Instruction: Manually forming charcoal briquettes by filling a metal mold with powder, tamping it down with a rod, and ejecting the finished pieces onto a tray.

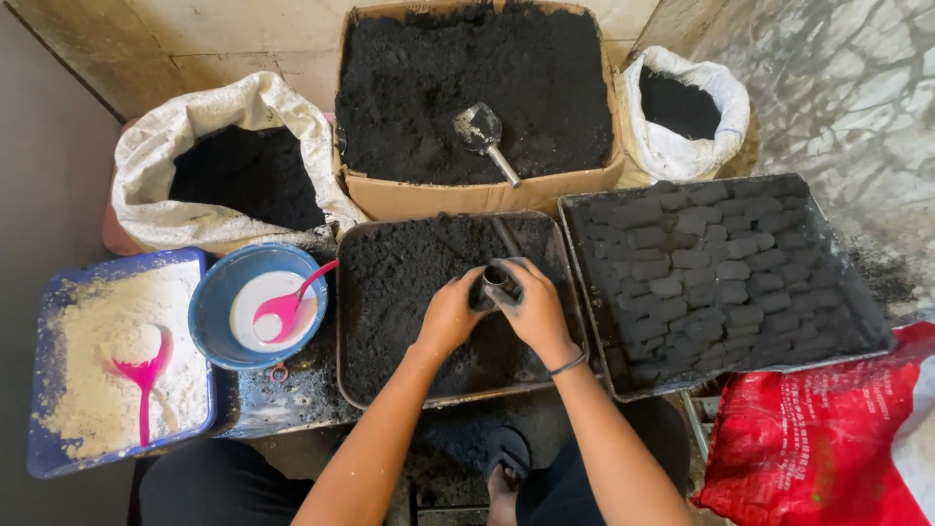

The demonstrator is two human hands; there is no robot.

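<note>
My hands on a mould over the tray of black powder.
My left hand [450,314] and right hand [531,304] both clasp the short dark metal tube [493,283] between them, over the rectangular metal tray [343,321].
</note>
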